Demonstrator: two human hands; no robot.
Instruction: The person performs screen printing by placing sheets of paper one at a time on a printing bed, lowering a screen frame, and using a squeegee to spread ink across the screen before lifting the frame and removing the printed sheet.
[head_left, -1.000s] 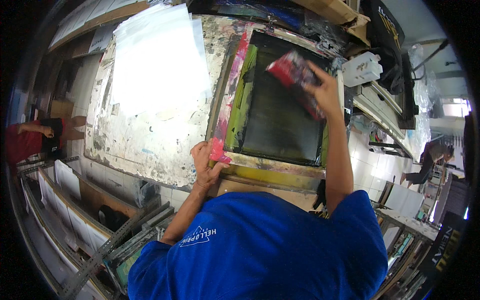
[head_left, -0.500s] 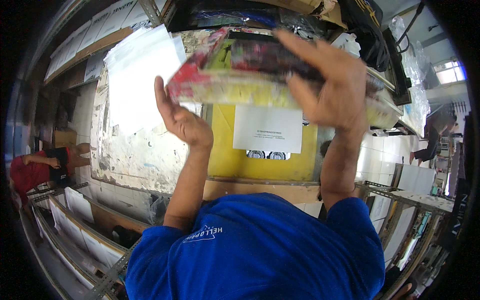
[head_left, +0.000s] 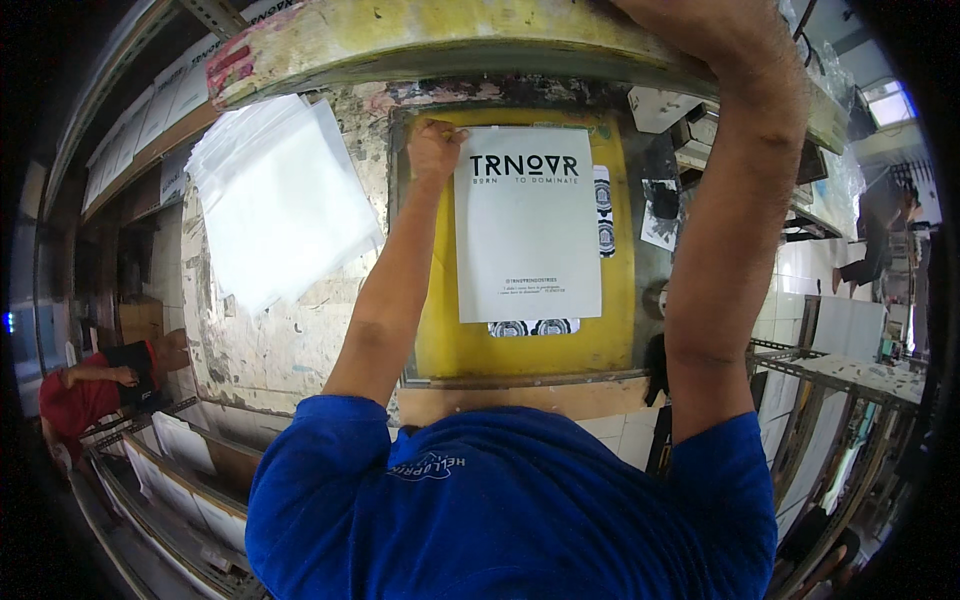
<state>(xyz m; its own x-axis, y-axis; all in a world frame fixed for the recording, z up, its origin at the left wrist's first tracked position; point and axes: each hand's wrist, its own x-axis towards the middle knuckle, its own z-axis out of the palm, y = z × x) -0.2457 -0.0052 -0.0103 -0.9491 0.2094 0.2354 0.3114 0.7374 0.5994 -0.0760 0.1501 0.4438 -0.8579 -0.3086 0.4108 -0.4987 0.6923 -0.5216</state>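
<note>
A flat white bag (head_left: 525,235) with black print lies on the yellow board (head_left: 430,340). The fingers of my left hand (head_left: 436,148) are closed on its upper left corner. Beyond it, a wooden screen-printing frame (head_left: 420,52), smeared with yellow and red ink, is tilted up along the far side. My right hand (head_left: 715,30) is on the right part of this frame, gripping it; the fingertips are cut off by the picture's upper edge. Black-and-white printed pieces (head_left: 603,215) stick out from under the bag at its right and near edges.
A fanned stack of blank white bags (head_left: 285,200) lies on the paint-stained table (head_left: 230,345) to the left. Metal racks (head_left: 195,500) stand at the near left and near right. A person in red and black (head_left: 110,385) is at the far left.
The frame has swung up and away, uncovering the whole printed bag. My left hand has left the frame and come to the bag's corner. My right hand has moved farther off with the frame.
</note>
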